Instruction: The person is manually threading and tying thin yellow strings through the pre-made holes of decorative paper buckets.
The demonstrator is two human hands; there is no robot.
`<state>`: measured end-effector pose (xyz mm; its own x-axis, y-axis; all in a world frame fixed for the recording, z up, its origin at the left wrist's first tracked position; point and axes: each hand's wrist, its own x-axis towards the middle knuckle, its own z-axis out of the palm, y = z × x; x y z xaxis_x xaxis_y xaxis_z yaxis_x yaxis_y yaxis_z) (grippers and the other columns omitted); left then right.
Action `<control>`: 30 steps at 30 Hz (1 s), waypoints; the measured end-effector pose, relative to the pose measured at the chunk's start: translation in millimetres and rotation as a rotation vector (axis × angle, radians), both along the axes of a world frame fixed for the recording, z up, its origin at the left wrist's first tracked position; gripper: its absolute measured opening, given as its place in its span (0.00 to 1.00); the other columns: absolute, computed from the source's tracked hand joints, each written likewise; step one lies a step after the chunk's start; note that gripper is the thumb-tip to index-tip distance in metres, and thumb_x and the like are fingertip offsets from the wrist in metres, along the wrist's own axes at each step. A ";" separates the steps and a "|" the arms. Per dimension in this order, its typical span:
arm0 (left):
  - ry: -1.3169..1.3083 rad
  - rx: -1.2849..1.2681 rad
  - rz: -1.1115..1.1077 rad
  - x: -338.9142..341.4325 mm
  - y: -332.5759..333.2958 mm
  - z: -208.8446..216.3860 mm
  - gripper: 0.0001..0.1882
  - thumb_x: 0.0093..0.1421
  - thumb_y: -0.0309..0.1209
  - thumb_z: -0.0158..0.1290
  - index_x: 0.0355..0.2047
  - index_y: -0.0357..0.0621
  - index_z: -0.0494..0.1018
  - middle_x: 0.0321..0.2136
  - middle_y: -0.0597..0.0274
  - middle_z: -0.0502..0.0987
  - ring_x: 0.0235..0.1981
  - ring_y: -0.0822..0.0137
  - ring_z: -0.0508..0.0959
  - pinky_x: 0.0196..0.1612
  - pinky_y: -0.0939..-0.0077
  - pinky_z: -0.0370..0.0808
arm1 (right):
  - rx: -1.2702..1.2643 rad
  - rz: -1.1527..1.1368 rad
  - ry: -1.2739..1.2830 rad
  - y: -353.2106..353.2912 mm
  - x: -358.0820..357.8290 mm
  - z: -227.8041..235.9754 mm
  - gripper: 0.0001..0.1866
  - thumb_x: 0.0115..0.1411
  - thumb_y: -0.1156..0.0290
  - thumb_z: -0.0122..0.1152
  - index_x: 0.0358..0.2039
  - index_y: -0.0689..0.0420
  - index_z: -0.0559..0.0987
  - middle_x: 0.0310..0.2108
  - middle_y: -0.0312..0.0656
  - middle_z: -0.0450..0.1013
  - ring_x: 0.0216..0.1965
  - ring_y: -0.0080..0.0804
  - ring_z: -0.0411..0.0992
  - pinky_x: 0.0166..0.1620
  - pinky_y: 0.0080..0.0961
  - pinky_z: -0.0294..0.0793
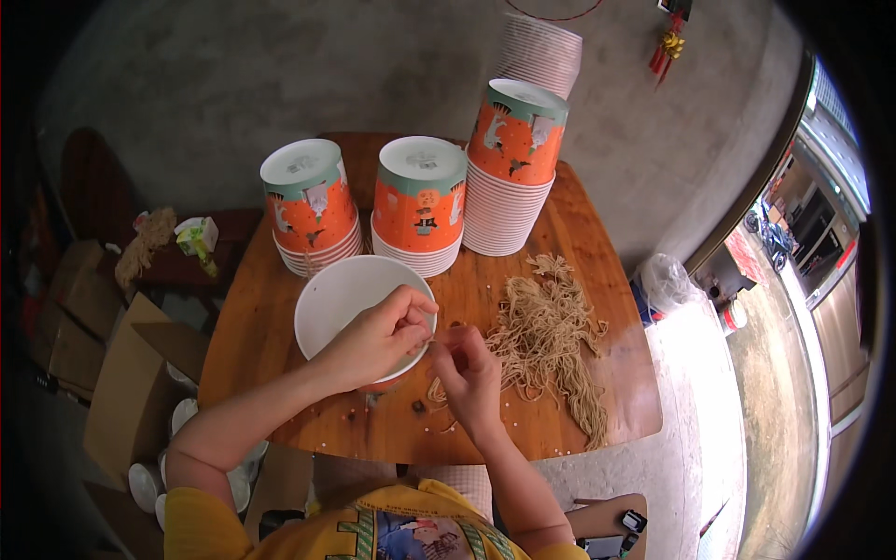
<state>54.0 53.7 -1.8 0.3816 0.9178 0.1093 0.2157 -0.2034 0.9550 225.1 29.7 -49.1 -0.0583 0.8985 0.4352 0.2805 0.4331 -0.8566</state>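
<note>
Your left hand [381,329] crosses the bucket [334,297] to meet your right hand [473,376], both curled, whether gripping I cannot tell, twine [546,331] just rightward, likely for easy reach.

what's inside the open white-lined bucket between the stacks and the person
Inside the bucket, only plain white inner surface shows. The left hand and its wrist cover the lower right part, so anything there can't be seen.
</note>
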 end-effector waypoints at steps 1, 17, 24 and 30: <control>-0.052 -0.056 -0.022 -1.7 1.8 -1.6 0.12 0.64 0.23 0.49 0.48 0.38 0.65 0.34 0.62 0.75 0.37 0.72 0.76 0.45 0.76 0.73 | -0.089 0.055 0.137 0.7 -0.5 -1.2 0.04 0.60 0.78 0.58 0.35 0.60 0.73 0.27 0.37 0.74 0.24 0.21 0.74 0.27 0.17 0.71; 0.251 0.070 -0.048 -2.9 -3.7 8.8 0.12 0.64 0.23 0.49 0.47 0.40 0.65 0.30 0.66 0.71 0.32 0.75 0.72 0.39 0.78 0.72 | -0.368 0.248 0.471 4.2 2.2 -0.7 0.03 0.65 0.74 0.55 0.34 0.56 0.71 0.27 0.35 0.75 0.24 0.18 0.75 0.18 0.11 0.66; 0.339 0.252 0.020 -5.8 -6.0 8.9 0.08 0.60 0.21 0.49 0.40 0.40 0.68 0.30 0.62 0.71 0.30 0.70 0.73 0.37 0.76 0.71 | -0.398 0.256 0.454 0.1 6.4 -0.2 0.03 0.65 0.73 0.54 0.34 0.55 0.71 0.30 0.37 0.76 0.24 0.18 0.75 0.19 0.11 0.66; 0.376 0.270 0.012 -8.4 -6.4 11.6 0.05 0.59 0.26 0.49 0.34 0.39 0.71 0.36 0.57 0.72 0.35 0.60 0.75 0.39 0.69 0.73 | -0.406 0.249 0.435 -2.6 6.8 -2.7 0.02 0.66 0.73 0.53 0.35 0.56 0.72 0.31 0.37 0.77 0.25 0.18 0.75 0.21 0.11 0.67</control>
